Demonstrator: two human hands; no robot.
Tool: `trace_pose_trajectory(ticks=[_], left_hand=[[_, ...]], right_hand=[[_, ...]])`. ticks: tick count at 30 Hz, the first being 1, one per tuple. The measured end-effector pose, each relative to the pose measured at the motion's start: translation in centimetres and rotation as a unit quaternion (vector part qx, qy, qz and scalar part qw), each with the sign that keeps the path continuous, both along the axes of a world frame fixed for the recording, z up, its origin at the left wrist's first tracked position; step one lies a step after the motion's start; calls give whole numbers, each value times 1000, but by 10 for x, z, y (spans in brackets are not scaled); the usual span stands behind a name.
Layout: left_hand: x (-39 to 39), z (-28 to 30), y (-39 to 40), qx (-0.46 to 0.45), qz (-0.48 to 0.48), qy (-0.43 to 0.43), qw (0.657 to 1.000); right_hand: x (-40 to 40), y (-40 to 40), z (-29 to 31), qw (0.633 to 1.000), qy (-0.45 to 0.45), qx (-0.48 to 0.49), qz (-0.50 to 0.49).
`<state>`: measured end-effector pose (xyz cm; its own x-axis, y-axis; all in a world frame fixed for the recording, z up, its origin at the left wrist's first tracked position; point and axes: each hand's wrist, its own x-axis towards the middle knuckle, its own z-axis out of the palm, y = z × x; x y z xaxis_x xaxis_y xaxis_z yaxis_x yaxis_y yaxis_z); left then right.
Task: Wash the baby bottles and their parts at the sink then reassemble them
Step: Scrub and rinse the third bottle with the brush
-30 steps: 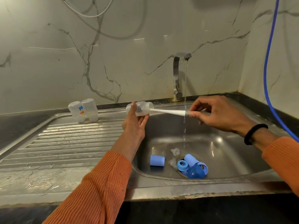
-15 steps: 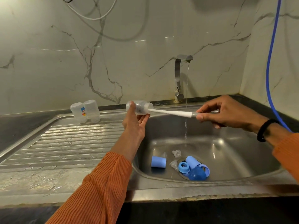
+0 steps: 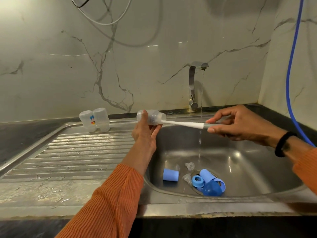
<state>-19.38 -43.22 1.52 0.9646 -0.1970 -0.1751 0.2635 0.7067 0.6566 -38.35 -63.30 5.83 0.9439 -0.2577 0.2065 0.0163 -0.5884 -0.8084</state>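
Left hand [image 3: 145, 130]: fingers grip clear bottle [image 3: 151, 117] held sideways | Right hand [image 3: 240, 125]: fingers pinch brush handle [image 3: 187, 124], brush end inside bottle | Blue parts [image 3: 208, 182] lie below in sink [image 3: 240, 162]

The brushed stainless-steel sink basin [image 3: 240, 162] has a dull sheen with soft highlights; its ribbed steel draining board [image 3: 77, 155] on the left looks wet and streaked. The curved chrome tap [image 3: 193, 86] at the far side is glossy. The wall is polished pale marble [image 3: 68, 66] with grey veins. The clear frosted plastic bottle [image 3: 151, 117] and the two matching upturned plastic bottles [image 3: 94, 120] are smooth, semi-matt. The blue plastic caps and rings [image 3: 208, 182] shine wetly. The ribbed orange knit sleeve [image 3: 109, 203] is matt cloth
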Motion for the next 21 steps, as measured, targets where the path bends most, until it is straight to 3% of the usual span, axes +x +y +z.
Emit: trace_pose_trajectory(ticks=[3, 7, 14, 18, 21], left_hand=[[-1, 4, -4, 17, 20, -21, 999], [1, 4, 1, -30, 23, -5, 999], [-4, 10, 4, -65, 3, 30, 997], [-2, 5, 4, -17, 15, 14, 1000], [-2, 9, 1, 21, 46, -24, 998]], right_hand=[[3, 3, 1, 999, -32, 11, -4], [5, 13, -3, 998, -61, 23, 5], [4, 6, -6, 996, -42, 66, 32], [-1, -3, 4, 999, 13, 36, 38], [-3, -9, 11, 1000, -1, 15, 23]])
